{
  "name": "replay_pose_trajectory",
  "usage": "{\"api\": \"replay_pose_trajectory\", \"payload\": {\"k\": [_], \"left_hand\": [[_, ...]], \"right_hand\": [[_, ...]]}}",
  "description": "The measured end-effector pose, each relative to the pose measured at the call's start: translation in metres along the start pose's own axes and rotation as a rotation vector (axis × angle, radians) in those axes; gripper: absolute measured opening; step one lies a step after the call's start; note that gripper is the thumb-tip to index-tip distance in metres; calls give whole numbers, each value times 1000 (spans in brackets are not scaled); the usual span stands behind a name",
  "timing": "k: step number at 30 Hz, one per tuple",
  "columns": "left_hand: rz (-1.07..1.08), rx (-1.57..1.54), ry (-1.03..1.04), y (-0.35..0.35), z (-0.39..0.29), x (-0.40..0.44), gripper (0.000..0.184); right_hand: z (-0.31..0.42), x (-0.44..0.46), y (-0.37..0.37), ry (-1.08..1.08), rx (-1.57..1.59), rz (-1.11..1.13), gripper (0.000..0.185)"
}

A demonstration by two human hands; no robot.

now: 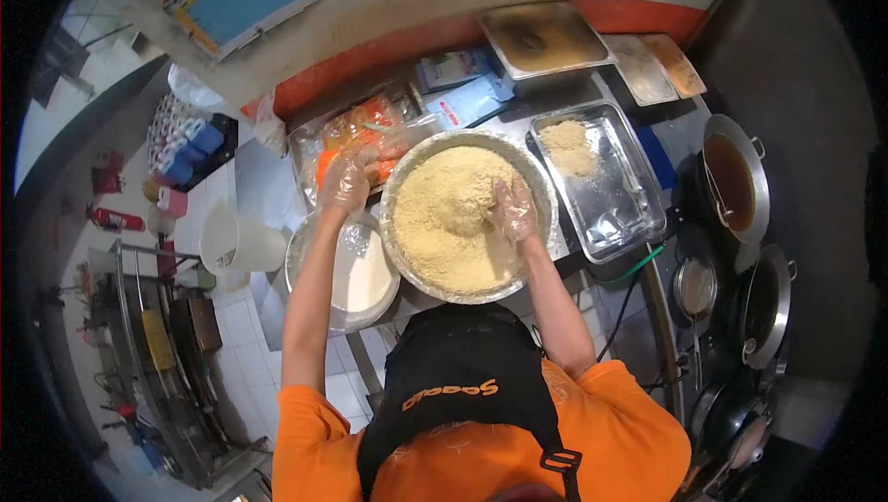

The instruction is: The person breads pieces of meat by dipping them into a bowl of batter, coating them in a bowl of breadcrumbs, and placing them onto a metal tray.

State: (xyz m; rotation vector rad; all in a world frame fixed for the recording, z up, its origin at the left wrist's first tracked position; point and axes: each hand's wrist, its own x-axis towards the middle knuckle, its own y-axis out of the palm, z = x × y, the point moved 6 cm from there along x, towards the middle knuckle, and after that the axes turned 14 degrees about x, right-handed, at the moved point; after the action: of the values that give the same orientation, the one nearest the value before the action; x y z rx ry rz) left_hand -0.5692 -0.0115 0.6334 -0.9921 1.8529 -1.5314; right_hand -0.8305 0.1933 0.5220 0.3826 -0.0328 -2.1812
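Observation:
A wide metal bowl (pixel 389 266) full of pale yellow crumbs (pixel 435 215) stands in front of me. My right hand (pixel 514 210), in a clear plastic glove, rests in the crumbs at the bowl's right side with its fingers apart. My left hand (pixel 349 184), gloved too, is beyond the bowl's left edge, by a tray of orange pieces in clear plastic (pixel 356 132); its fingers are bent and what they hold, if anything, is too small to make out. Below it stands a round container of white batter (pixel 363 271).
Right of the bowl lies a steel tray (pixel 606 192) with some crumbs. Blue packets (pixel 472 100) and a lidded steel pan (pixel 544 38) are behind. Woks (pixel 735 178) stand far right, a white pitcher (pixel 239 241) left. A metal rack (pixel 153 317) is at lower left.

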Motion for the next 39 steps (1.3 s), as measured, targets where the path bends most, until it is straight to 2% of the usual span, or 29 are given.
{"api": "replay_pose_trajectory", "payload": {"k": [1, 2, 4, 5, 6, 7, 8, 9, 11, 12, 14, 15, 18, 19, 21, 23, 24, 26, 27, 29, 30, 31, 32, 34, 35, 37, 38, 39], "left_hand": [[174, -16, -110, -2, -3, 4, 24], [172, -9, -92, 17, 12, 15, 24], [127, 478, 159, 71, 45, 41, 15], [126, 480, 178, 70, 33, 42, 15], [36, 422, 100, 58, 21, 40, 17], [-53, 360, 19, 52, 15, 37, 19], [-52, 360, 33, 57, 11, 37, 19], [-7, 351, -74, 69, 17, 35, 22], [66, 365, -213, 87, 29, 37, 26], [85, 430, -164, 95, 29, 38, 27], [119, 560, -84, 109, 32, 41, 28], [129, 617, -53, 112, 36, 43, 28], [134, 752, 28, 114, 49, 52, 30], [131, 774, 39, 114, 52, 54, 30], [163, 737, -10, 110, 62, 58, 29], [192, 704, -59, 98, 59, 56, 29], [109, 730, -1, 76, 41, 46, 28], [25, 760, 61, 59, 15, 37, 28], [-17, 733, -19, 55, 11, 35, 26], [-56, 705, -98, 44, 4, 34, 25], [107, 640, -202, 44, 6, 34, 28], [267, 568, -306, 47, 11, 33, 31], [264, 565, -309, 50, 17, 39, 31], [453, 792, -88, 78, 41, 54, 28], [451, 796, -90, 91, 59, 57, 28], [233, 1098, 235, 115, 73, 58, 24], [230, 1103, 236, 119, 80, 58, 24], [170, 781, 29, 114, 93, 59, 23]], "right_hand": [[10, 2, -5, 159, 296, -4, 91], [29, 1, -14, 148, 308, -16, 91], [59, -4, -36, 152, 428, -21, 94], [58, 2, -55, 87, 463, -121, 91], [17, 35, -95, -135, 165, -142, 86], [39, 31, -110, -78, 318, -201, 78], [61, 27, -122, -20, 471, -258, 70], [65, 29, -137, -21, 474, -269, 70], [83, 33, -171, -204, 249, -275, 52], [70, 42, -192, -206, 253, -284, 52], [45, 57, -224, -462, -338, -373, 36], [75, 32, -196, -44, 488, -421, 36], [9, 69, -224, -43, 613, -320, 37], [-13, 80, -237, 37, 504, -316, 48], [-69, 110, -258, 68, 489, -368, 53], [-65, 108, -258, 97, 399, -405, 72], [-43, 95, -249, 98, 403, -406, 72], [2, 70, -239, 52, 37, -532, 70], [-8, 78, -248, 54, 42, -534, 70], [-24, 104, -276, -95, -637, -556, 58], [-10, 93, -271, -93, -636, -556, 58], [21, 72, -261, -100, -725, -564, 50], [45, 57, -252, -110, -814, -572, 43], [54, 46, -258, -193, -785, -577, 39], [60, 40, -259, -273, -753, -584, 35], [62, 28, -259, -304, -704, -629, 34], [66, 20, -260, -335, -656, -675, 32], [69, 10, -258, -389, -671, -679, 29]]}}
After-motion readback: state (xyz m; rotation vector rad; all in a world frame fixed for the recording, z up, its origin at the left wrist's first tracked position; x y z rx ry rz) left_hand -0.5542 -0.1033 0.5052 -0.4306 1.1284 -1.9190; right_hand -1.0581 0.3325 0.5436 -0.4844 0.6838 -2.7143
